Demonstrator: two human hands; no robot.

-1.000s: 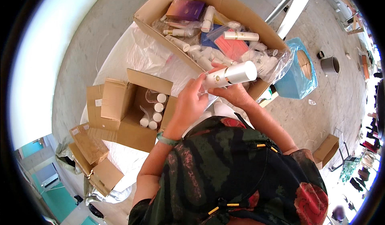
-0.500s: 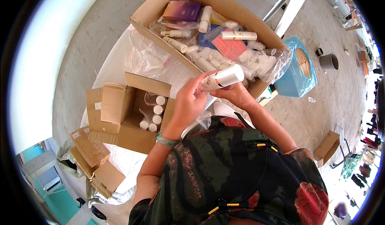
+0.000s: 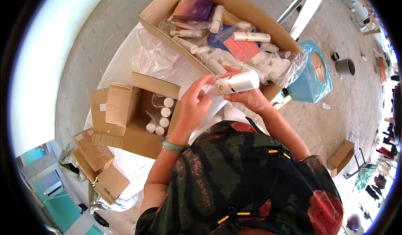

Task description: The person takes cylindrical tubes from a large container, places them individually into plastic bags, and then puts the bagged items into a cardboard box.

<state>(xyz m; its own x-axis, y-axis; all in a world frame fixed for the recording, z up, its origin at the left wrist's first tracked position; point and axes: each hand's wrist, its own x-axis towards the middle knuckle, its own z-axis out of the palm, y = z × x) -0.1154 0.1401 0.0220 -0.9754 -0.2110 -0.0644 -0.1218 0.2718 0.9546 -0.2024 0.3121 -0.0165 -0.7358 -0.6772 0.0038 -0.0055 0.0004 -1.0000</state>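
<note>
A white pump-style bottle (image 3: pixel 236 83) with a gold band and glossy white cap lies tilted between my hands, cap end to the right. My right hand (image 3: pixel 251 99) is closed round it, thumb along the near side and fingertips showing behind. At the bottle's lower end, my left hand (image 3: pixel 195 103) has its fingers curled, slightly blurred, on what looks like a clear plastic bag (image 3: pixel 212 105). Below to the left, an open carton (image 3: pixel 144 145) holds several white-capped bottles (image 3: pixel 164 122) standing upright.
A large open carton (image 3: pixel 165 38) beyond my hands holds bagged white bottles, a purple box (image 3: pixel 193 9) and a pink packet (image 3: pixel 242 46). Flattened cardboard (image 3: pixel 94 151) lies at the left. A blue-bagged bin (image 3: pixel 299 82) and a grey bucket (image 3: pixel 345 67) stand at the right.
The bottle has shifted slightly right and down in my right hand. My left hand has drawn back a little from its lower end, and right-hand fingertips now show behind the bottle.
</note>
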